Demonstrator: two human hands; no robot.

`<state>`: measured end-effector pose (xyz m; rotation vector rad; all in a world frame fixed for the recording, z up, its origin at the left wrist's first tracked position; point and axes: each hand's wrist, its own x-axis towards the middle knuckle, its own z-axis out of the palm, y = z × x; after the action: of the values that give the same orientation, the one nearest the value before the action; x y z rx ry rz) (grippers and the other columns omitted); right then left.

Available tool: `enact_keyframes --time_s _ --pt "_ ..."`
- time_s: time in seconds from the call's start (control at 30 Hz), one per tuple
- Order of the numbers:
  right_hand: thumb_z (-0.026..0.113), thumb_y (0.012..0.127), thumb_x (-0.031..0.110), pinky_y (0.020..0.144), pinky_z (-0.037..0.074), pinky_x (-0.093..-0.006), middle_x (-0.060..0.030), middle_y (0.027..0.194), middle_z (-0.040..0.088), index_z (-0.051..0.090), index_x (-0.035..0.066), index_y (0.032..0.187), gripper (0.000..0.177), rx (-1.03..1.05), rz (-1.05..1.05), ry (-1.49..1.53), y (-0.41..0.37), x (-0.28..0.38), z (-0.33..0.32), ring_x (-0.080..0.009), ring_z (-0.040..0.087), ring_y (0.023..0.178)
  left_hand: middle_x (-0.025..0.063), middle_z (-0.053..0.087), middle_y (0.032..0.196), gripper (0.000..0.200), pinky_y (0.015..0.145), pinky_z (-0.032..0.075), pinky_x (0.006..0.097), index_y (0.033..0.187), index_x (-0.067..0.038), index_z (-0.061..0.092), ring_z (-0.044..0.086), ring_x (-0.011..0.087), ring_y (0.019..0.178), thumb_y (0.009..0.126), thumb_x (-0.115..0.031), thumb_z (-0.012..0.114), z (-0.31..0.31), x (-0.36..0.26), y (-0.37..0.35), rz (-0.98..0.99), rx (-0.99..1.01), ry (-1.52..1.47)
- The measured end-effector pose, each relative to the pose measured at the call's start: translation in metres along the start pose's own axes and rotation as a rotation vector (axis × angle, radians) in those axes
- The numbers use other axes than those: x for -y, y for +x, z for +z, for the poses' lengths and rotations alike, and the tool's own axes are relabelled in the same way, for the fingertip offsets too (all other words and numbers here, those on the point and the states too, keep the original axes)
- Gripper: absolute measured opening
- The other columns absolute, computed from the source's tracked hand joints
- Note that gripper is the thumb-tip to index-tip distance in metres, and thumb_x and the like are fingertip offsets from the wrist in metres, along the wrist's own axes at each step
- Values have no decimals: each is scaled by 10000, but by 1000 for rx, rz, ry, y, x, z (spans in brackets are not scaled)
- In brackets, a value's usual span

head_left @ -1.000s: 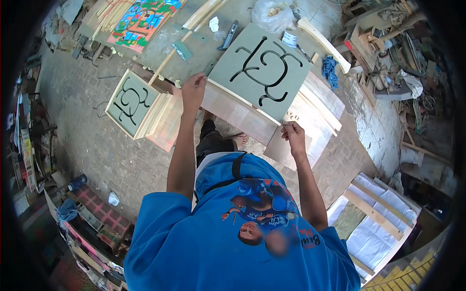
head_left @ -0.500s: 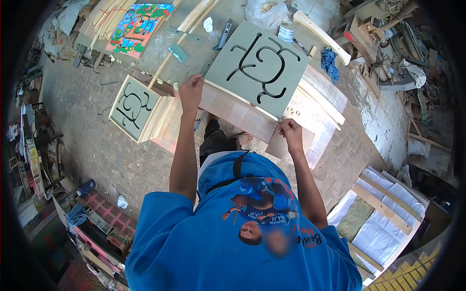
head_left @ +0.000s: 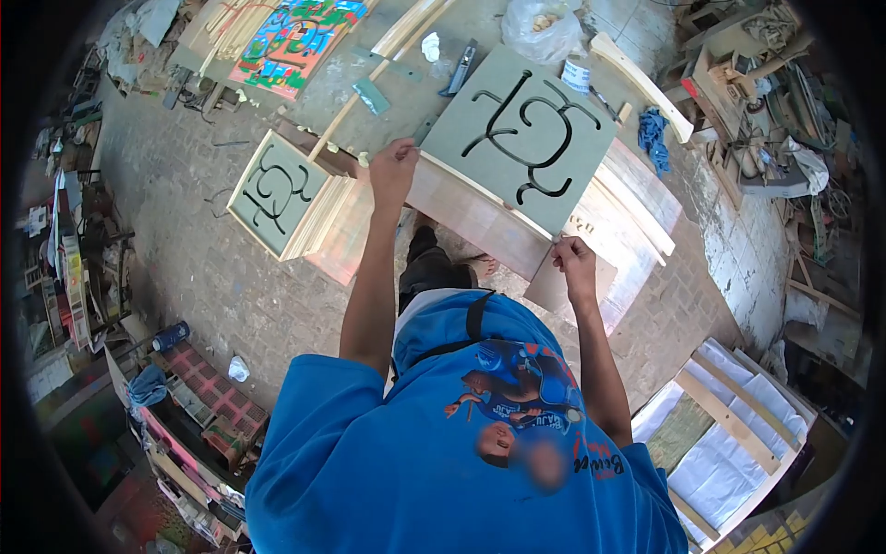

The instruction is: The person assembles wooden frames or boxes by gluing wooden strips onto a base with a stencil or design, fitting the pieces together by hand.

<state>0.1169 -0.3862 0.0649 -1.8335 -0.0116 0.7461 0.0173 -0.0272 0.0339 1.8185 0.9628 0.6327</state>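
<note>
A grey-green square board (head_left: 498,175) with black curved grooves cut in it lies on the worktable. Along its near edge runs a thin pale wooden strip (head_left: 489,196). My left hand (head_left: 394,173) is closed in a pinch at the strip's left end, by the board's left corner. At the other end, my right hand (head_left: 577,265) pinches the strip near the board's front corner. The fingertips hide both ends of the strip. To the left, a smaller framed grooved board (head_left: 275,194) tops a stack of similar pale-edged pieces.
Behind the board lie a utility knife (head_left: 460,66), a white labelled container (head_left: 576,76), a plastic bag (head_left: 543,30) and a blue cloth (head_left: 653,140). A colourful painted board (head_left: 300,44) and long wood strips (head_left: 221,32) lie at the far left.
The whole view has shifted, so the table and boards appear farther right. Both hands keep their places at the strip's ends.
</note>
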Motion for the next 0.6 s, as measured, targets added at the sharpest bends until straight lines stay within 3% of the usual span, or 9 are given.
enact_keyframes --time_s 0.27,0.47,0.53,0.6 --pt "578 863 148 546 385 -226 -28 703 605 614 51 788 128 -6 -1 12 0 4 1 -88 521 586 149 723 861 282 725 536 323 1030 -21 711 702 229 775 813 -197 674 -2 -5 2 4 6 51" --pt "583 867 177 555 382 -230 -25 697 603 616 35 796 162 4 5 10 1 2 1 -87 522 605 137 710 777 214 672 517 321 929 -28 730 692 236 718 810 -195 669 -7 -14 -1 -25 21 27" --pt "584 872 183 555 381 -230 -23 696 601 614 36 793 170 7 -4 9 2 0 0 -86 520 603 100 723 790 228 708 518 286 953 -17 738 674 154 726 811 -184 673 -9 -15 -1 -53 52 63" --pt "588 876 190 556 382 -232 -24 696 601 618 33 793 180 3 -3 18 2 0 0 -88 520 603 124 716 782 217 686 517 307 930 -22 737 684 198 719 808 -188 669 -9 -15 0 -35 47 70"
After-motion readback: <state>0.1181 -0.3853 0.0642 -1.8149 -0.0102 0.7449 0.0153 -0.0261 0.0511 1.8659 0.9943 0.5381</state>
